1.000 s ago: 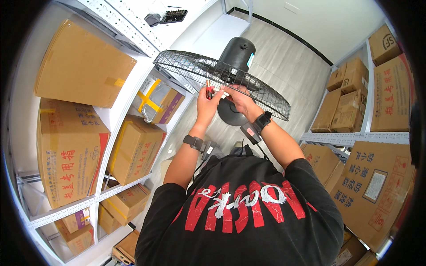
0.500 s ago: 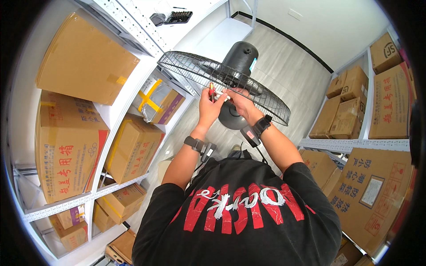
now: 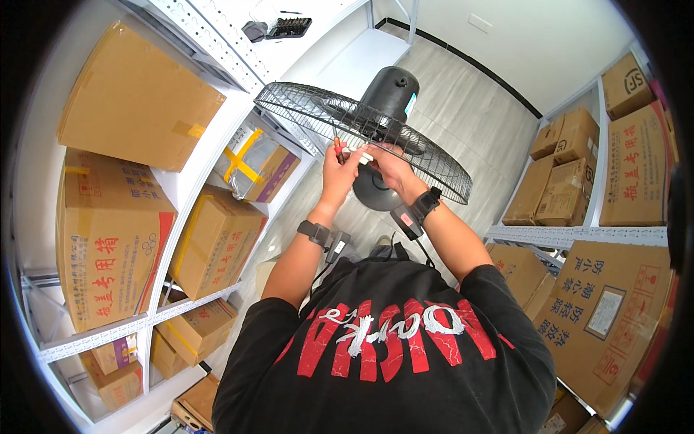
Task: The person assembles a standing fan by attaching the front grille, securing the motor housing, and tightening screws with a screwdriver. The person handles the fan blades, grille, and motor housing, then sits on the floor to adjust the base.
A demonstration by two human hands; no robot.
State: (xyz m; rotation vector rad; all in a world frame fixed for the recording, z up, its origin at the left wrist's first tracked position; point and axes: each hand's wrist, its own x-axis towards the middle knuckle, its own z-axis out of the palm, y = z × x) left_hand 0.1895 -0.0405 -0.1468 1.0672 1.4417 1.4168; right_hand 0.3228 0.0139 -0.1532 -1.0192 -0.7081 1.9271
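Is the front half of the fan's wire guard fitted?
No, only the rear wire guard shows on the fan, and both hands, left hand and right hand, work at its open face.

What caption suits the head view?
Both hands, left hand and right hand, work at a black fan's wire grille between box-filled shelves.

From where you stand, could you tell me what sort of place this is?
Most likely a storeroom or small warehouse: white metal shelving on both sides holds stacked cardboard boxes, and a narrow aisle of grey floor runs between, where a black standing fan is being handled.
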